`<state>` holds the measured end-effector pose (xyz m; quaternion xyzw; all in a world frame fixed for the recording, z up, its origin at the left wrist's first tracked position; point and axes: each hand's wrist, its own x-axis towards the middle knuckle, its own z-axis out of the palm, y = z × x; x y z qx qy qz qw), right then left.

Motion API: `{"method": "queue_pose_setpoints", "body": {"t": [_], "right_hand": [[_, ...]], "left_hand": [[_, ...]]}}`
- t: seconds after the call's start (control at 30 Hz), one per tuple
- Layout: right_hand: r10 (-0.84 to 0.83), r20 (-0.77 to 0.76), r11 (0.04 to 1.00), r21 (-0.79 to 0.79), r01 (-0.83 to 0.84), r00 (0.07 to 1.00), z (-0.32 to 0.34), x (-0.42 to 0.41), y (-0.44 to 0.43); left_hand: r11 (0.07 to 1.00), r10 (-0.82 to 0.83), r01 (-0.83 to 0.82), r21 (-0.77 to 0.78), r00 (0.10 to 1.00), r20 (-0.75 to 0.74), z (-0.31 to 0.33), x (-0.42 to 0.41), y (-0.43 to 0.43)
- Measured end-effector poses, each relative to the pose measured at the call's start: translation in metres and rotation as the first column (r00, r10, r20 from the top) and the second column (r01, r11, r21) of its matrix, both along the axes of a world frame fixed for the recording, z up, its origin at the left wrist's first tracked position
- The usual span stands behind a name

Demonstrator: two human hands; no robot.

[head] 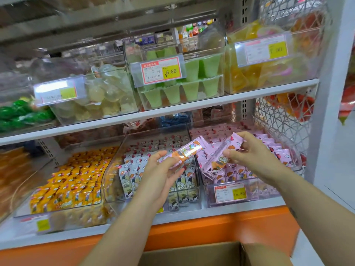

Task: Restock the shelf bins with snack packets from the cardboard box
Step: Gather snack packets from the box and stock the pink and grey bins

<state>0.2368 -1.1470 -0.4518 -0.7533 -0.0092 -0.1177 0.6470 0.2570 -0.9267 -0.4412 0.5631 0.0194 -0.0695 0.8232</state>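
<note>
My left hand (165, 169) pinches one pink snack packet (189, 150) by its lower end and holds it above the middle clear bin (113, 175) of white packets. My right hand (249, 152) grips a second pink packet (221, 160) over the right bin (230, 194), which is heaped with pink packets. The cardboard box (192, 254) shows only its open top edge at the bottom of the view, below my forearms.
A left bin (67, 185) holds yellow packets. The upper shelf (172, 110) carries clear bins of pale, green and yellow jelly cups with price tags. An orange base panel (211, 229) runs under the lower shelf. A wire mesh divider (284, 121) and a white post (330, 93) stand on the right.
</note>
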Motion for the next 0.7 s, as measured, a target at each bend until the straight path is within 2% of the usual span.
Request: {"method": "queue_pose_setpoints", "body": {"t": [0.07, 0.13, 0.23, 0.3, 0.6, 0.7], "right_hand": [[-0.028, 0.018, 0.992, -0.121, 0.03, 0.999, 0.004, -0.001, 0.001], [-0.018, 0.054, 0.951, -0.309, 0.034, 0.998, 0.005, -0.002, 0.008], [0.051, 0.054, 0.819, -0.574, -0.011, 0.997, 0.0, -0.002, 0.028], [0.066, 0.085, 0.73, -0.683, 0.01, 0.994, -0.01, 0.001, 0.036], [0.058, 0.25, 0.507, -0.841, 0.188, 0.966, -0.038, 0.006, 0.039], [0.019, 0.193, 0.381, -0.909, 0.172, 0.981, -0.041, 0.001, 0.036]], "left_hand": [[1.0, -0.002, 0.002, -0.008, 1.0, 0.001, -0.001, 0.0, 0.001], [1.0, -0.001, 0.001, -0.016, 1.0, 0.002, -0.001, 0.001, 0.002], [1.0, -0.002, 0.002, -0.026, 1.0, 0.005, -0.002, 0.0, 0.001], [1.0, -0.008, 0.008, -0.026, 1.0, 0.009, -0.004, -0.002, 0.001], [1.0, -0.003, 0.004, -0.02, 0.999, 0.041, 0.0, -0.006, 0.009], [1.0, -0.011, 0.011, 0.004, 0.999, 0.035, -0.001, -0.008, 0.01]]}}
